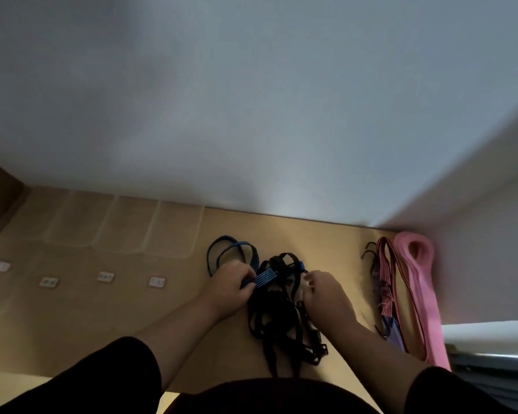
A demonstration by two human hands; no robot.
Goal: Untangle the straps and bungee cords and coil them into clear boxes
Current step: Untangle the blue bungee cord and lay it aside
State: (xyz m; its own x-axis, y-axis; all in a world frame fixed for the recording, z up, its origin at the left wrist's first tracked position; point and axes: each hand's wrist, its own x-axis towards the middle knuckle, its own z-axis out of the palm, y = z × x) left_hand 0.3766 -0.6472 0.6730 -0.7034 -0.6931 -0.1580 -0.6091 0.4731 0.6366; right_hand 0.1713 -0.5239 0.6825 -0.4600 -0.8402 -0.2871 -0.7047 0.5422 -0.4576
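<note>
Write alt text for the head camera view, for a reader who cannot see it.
Two bare hands work at a tangle of black straps on a tan table: the left hand grips a blue bungee cord, the right hand pinches the tangle. Clear boxes lie at the back left; a pink strap and a red striped cord lie at right.

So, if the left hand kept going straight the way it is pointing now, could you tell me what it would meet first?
The left hand grips the blue bungee cord and points toward the right. It would most likely run first into the tangle of black straps directly beside it, then the right hand, though the blur leaves depth uncertain.
</note>
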